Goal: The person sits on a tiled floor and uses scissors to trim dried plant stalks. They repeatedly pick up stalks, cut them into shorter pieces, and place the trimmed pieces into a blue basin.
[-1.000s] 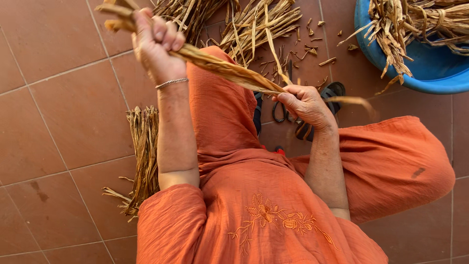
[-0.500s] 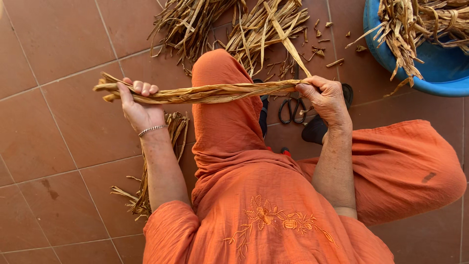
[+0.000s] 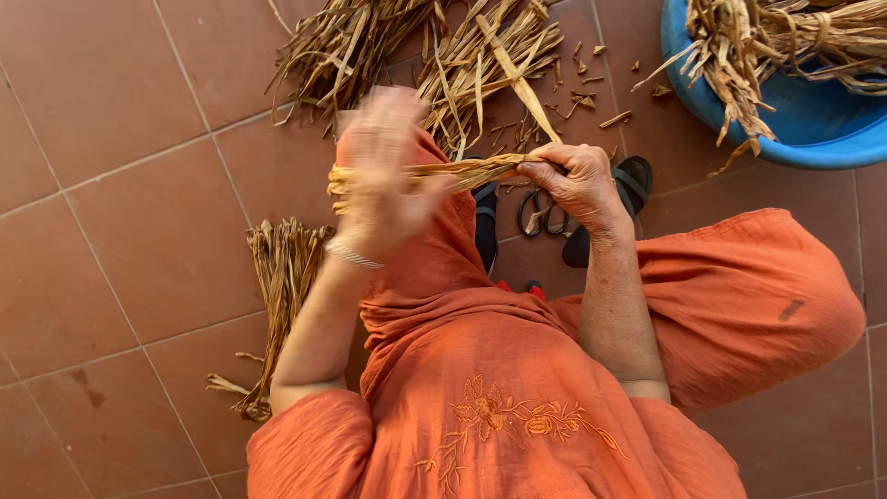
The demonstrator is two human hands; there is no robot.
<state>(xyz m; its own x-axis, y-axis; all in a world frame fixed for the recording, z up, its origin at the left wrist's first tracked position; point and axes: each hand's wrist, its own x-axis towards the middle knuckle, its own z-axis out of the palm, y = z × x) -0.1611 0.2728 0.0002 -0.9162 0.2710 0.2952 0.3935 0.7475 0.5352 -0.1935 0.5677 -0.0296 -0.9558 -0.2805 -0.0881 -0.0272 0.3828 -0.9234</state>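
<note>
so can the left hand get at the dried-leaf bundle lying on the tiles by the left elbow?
Probably yes. The left hand is up at the twisted strand, but the leaf bundle lies uncovered on the floor beside that arm, nothing between.

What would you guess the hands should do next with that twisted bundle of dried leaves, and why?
Probably close the left hand back on the free end of the twisted leaf rope and give another twist. The right hand pinches one end, while the left is blurred at the other, its grip unclear.
</note>
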